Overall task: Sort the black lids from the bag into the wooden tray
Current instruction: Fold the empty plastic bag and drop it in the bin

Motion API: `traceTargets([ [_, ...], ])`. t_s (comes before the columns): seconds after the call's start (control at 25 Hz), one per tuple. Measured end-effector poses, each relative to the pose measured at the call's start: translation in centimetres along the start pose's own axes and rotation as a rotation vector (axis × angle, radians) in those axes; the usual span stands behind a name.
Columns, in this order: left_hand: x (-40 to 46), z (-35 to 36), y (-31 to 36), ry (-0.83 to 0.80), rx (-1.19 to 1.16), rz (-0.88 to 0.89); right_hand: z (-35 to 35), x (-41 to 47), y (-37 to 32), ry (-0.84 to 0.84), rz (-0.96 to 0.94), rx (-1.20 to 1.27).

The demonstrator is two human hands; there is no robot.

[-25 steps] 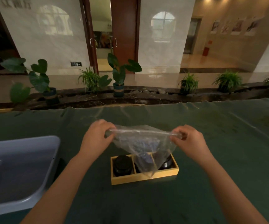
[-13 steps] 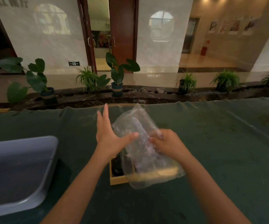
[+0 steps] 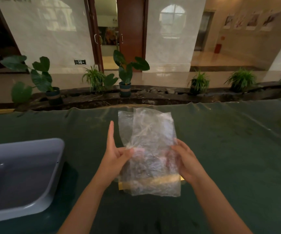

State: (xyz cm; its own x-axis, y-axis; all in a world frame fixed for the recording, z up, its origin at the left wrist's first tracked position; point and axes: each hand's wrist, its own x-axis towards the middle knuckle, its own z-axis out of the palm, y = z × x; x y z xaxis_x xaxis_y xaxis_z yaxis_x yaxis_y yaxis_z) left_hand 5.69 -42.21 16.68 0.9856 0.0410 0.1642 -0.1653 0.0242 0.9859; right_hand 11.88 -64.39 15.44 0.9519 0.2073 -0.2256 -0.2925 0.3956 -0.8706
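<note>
A crumpled clear plastic bag (image 3: 150,149) hangs flat and upright above the green table, held by both hands at mid-height. My left hand (image 3: 116,156) pinches its left edge with thumb and fingers, index finger pointing up. My right hand (image 3: 186,159) grips its right edge. Behind the bag lies the wooden tray (image 3: 163,180); only a strip of its yellow front wall shows through the plastic. The black lids in the tray are hidden by the bag. The bag looks empty.
A grey plastic tub (image 3: 19,176) stands on the table at the left. The green cloth (image 3: 229,149) covers the whole table. Potted plants (image 3: 125,76) line a dark ledge beyond the table's far edge.
The bag, first stretched open by its mouth between both hands, has been turned and flattened upright. My left hand let go, then took hold of the left edge again.
</note>
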Motion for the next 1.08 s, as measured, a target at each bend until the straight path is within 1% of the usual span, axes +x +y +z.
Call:
traceTargets([
  [0.08,-0.1,-1.0,0.3,-0.061,0.108,0.069,-0.5,-0.2,0.3,-0.016,-0.024,-0.026],
  [0.24,0.3,-1.3,0.3,-0.082,0.389,0.206,-0.5,-0.5,0.3,-0.072,-0.182,-0.240],
  [0.32,0.3,-1.2,0.7,-0.111,0.476,0.170,-0.5,-0.8,-0.2,-0.106,-0.273,-0.334],
  [0.4,0.4,-1.9,0.7,-0.150,0.494,0.115,-0.8,-1.5,-1.3,-0.240,-0.274,-0.439],
  [0.44,0.4,-2.4,0.9,-0.175,0.538,0.087,-1.0,-1.7,-2.0,-0.309,-0.252,-0.536],
  [0.48,0.6,-3.0,0.9,-0.211,0.613,0.070,-1.0,-1.7,-2.5,-0.341,-0.250,-0.692],
  [0.52,0.9,-3.4,1.1,-0.246,0.700,0.058,-0.9,-1.7,-2.8,-0.301,-0.294,-0.891],
  [0.56,1.1,-3.5,1.3,-0.243,0.786,0.068,-0.7,-1.6,-2.8,-0.199,-0.397,-1.078],
  [0.6,1.2,-3.4,1.4,-0.180,0.859,0.108,-0.3,-1.4,-2.8,-0.077,-0.537,-1.204],
  [0.64,1.3,-3.2,1.4,-0.076,0.911,0.163,0.1,-1.5,-2.7,0.017,-0.668,-1.253],
  [0.68,1.4,-3.0,1.5,0.028,0.961,0.229,0.4,-1.5,-2.6,0.075,-0.732,-1.268],
  [0.72,1.4,-2.9,1.6,0.097,1.007,0.271,0.4,-1.5,-2.5,0.109,-0.732,-1.276],
  [0.76,1.4,-2.9,1.5,0.111,1.016,0.296,0.3,-1.5,-2.5,0.124,-0.701,-1.290],
  [0.8,1.5,-3.0,1.4,0.079,0.962,0.289,0.2,-1.5,-2.5,0.109,-0.659,-1.312],
  [0.84,1.6,-3.1,1.4,0.016,0.855,0.241,0.1,-1.6,-2.5,0.075,-0.618,-1.363],
  [0.92,1.5,-2.9,1.7,-0.108,0.672,0.118,0.2,-1.9,-2.6,-0.071,-0.538,-1.516],
  [0.96,1.4,-2.7,1.9,-0.140,0.652,0.089,0.6,-2.1,-2.6,-0.165,-0.490,-1.575],
  [1.0,1.4,-2.5,1.9,-0.161,0.647,0.068,1.1,-2.2,-2.6,-0.248,-0.437,-1.578],
  [1.08,1.6,-1.8,2.3,-0.186,0.594,0.064,2.1,-2.1,-2.7,-0.339,-0.366,-1.457],
])
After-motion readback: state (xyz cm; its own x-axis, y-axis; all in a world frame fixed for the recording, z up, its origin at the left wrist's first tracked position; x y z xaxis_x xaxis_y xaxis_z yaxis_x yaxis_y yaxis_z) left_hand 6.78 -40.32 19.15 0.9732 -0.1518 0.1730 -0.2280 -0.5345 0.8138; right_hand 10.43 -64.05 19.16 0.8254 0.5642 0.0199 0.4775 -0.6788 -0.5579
